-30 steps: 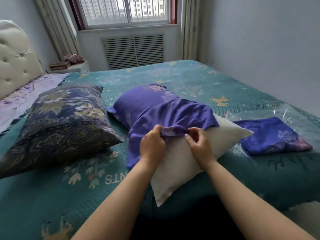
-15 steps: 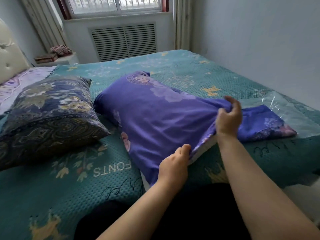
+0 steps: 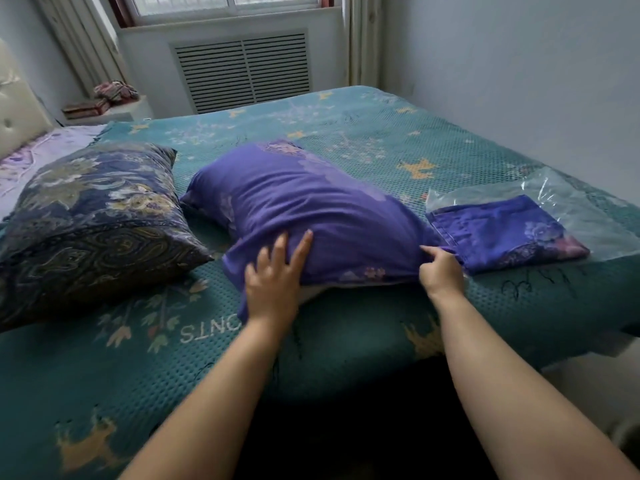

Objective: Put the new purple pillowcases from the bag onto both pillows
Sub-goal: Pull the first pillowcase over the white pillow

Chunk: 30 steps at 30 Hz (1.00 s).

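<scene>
Teal waffle-textured bedspread covers the bed and carries everything we see. Biggest item on it is the dark paisley pillow at left, in its old patterned case, tilted up and well apart from both hands. Next is the purple-cased pillow in the middle of the bed, lying across our view with its closed end toward the window. We see the purple pillowcase drawn nearly all the way over it; only a thin sliver of white pillow shows at the near open edge, between the two hands.

Clear plastic bag lies flat at right near the wall side. On its near part sits the folded purple pillowcase, just beside the cased pillow's right corner and touching or almost touching it; we cannot tell which.

Our left hand rests palm down on the near left part of the pillowcase, fingers spread apart and flat on the cloth, not clamped on anything. Our right hand is at the pillow's near right corner, fingers curled together and pinching the pillowcase hem there, right next to the folded pillowcase. Both forearms reach in from the bottom of the view.

Far left, a cream tufted headboard and lilac sheet show beyond the bedspread edge.
</scene>
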Each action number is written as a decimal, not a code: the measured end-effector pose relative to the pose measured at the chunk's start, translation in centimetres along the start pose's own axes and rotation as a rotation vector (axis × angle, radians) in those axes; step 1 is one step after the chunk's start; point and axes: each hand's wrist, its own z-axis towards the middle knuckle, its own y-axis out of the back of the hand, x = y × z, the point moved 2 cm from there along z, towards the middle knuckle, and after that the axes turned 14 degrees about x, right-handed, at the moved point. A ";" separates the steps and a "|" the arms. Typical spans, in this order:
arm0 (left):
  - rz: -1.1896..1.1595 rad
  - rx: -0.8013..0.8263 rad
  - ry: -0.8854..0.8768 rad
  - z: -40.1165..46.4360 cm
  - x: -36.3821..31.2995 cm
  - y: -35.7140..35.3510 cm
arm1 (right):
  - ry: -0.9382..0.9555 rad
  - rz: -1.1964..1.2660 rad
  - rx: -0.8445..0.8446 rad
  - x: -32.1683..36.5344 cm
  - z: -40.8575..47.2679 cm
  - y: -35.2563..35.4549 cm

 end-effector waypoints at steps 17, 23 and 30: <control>-0.327 -0.046 -0.234 -4.3 5.1 0.0 | -0.216 0.626 -0.103 1.2 -0.5 -2.8; -0.428 0.307 -0.156 -6.5 3.4 -1.7 | 0.037 0.335 0.055 1.0 -1.1 -2.3; -0.117 0.321 -0.316 -6.9 1.0 -1.2 | -0.190 -0.322 0.259 -2.2 -0.8 -1.4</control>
